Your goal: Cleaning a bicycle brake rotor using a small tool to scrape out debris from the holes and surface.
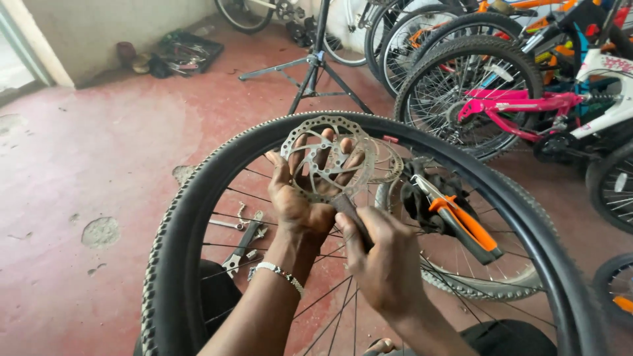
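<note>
A metal brake disc (328, 158) is held up by the left hand (300, 198), fingers spread behind it, over a black bicycle wheel (198, 191), while a dark-handled tool (353, 221) is gripped tight in the closed right hand (382, 260), pliers (461, 224) lying just beside, tools (244, 240) on the red floor (79, 171)

repair stand (315, 62) | pink bicycle (521, 105) | orange-handled pliers (461, 224) | floor wrenches (242, 238)
</note>
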